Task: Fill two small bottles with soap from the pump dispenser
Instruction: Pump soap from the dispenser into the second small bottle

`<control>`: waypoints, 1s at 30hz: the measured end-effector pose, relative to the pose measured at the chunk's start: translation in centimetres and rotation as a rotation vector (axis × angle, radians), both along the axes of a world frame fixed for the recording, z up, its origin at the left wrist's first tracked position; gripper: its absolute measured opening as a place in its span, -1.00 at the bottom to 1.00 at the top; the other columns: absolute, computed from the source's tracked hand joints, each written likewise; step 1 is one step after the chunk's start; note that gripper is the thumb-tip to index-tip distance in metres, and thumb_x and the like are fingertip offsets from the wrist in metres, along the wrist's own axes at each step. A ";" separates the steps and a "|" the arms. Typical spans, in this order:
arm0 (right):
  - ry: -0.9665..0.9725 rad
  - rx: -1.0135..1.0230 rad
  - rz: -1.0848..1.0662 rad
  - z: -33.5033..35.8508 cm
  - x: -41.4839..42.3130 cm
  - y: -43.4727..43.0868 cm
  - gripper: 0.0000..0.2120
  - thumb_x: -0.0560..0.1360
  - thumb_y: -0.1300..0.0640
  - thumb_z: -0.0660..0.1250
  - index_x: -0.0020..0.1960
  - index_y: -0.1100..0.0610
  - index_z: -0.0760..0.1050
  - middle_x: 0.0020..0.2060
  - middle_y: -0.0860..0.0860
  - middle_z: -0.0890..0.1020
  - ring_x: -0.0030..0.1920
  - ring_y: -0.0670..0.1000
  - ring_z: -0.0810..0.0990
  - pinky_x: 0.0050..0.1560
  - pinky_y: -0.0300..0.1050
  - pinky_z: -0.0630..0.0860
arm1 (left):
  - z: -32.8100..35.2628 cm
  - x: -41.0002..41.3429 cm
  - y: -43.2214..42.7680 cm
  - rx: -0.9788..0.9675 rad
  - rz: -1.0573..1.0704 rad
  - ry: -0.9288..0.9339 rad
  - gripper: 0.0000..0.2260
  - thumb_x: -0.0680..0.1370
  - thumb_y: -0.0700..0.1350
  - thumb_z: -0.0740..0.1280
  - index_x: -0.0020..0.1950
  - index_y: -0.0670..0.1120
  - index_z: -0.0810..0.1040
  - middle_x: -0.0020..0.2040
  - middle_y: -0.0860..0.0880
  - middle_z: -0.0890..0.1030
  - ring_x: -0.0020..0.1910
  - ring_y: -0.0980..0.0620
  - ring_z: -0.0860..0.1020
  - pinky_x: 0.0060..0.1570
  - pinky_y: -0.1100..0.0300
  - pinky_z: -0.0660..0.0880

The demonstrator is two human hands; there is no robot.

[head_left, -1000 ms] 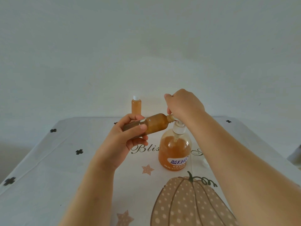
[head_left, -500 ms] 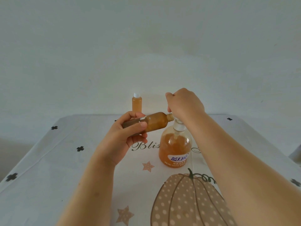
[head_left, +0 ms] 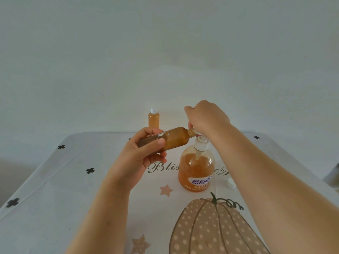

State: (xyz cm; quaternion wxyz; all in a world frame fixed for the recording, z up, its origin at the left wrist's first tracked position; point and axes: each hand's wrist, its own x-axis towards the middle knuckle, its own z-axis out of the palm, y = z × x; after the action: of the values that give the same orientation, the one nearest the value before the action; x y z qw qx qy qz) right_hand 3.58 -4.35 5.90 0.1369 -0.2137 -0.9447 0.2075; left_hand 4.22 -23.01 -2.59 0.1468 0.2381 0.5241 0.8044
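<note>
We hold the bottle [head_left: 176, 139] in our left hand [head_left: 143, 156], fingers and thumb wrapped round its lower half. It lies almost flat just above and left of the dispenser [head_left: 196, 167], its open neck tucked against the spout. Our right hand [head_left: 207, 118] sits curled over the dispenser's top, gripping the pump head. The bottle looks nearly full, so another hard press could, we judge, overflow the neck or squirt soap onto the surface [head_left: 55, 189]; tipping the neck downward would spill it too. The second bottle [head_left: 153, 120], capped and full, stands behind and left of the dispenser. A white cap [head_left: 230, 183] lies right of the dispenser, where our forearm could knock it.
</note>
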 end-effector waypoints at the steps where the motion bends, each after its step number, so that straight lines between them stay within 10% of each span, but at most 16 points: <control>1: 0.009 -0.002 0.000 0.0 0.0 0.0 -0.60 0.61 0.02 0.08 -0.05 0.17 0.65 -0.21 0.06 0.70 -0.32 0.06 0.56 -0.25 -0.11 0.44 | 0.0 0.0 0.0 0.001 0.000 -0.003 -0.81 0.41 -0.21 0.44 0.01 -0.14 0.58 -0.14 -0.13 0.58 -0.28 -0.07 0.57 -0.28 0.14 0.59; 24: 0.069 -0.029 -0.022 -0.6 0.3 0.0 -0.62 0.62 0.02 0.10 -0.05 0.17 0.64 -0.24 0.05 0.67 -0.33 0.06 0.55 -0.33 -0.15 0.38 | -0.2 -0.3 0.0 -0.012 -0.025 -0.036 -0.61 0.23 -0.16 0.55 0.02 -0.13 0.58 -0.21 -0.12 0.60 -0.29 -0.06 0.59 -0.25 0.13 0.59; 30: -0.043 -0.146 0.078 0.8 0.4 0.3 -0.62 0.62 -0.01 0.19 -0.16 0.16 0.66 -0.32 -0.01 0.67 -0.21 0.11 0.70 0.02 0.01 0.63 | 0.0 0.1 0.3 0.011 -0.014 -0.020 -0.60 0.24 -0.14 0.56 0.04 -0.13 0.58 -0.19 -0.12 0.60 -0.27 -0.06 0.59 -0.23 0.13 0.59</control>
State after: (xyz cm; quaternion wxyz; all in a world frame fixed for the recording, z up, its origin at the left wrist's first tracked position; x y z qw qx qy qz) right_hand 3.97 -4.07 6.68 0.0923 -0.1904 -0.9375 0.2764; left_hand 4.34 -22.76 -2.60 0.1563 0.2344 0.5165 0.8086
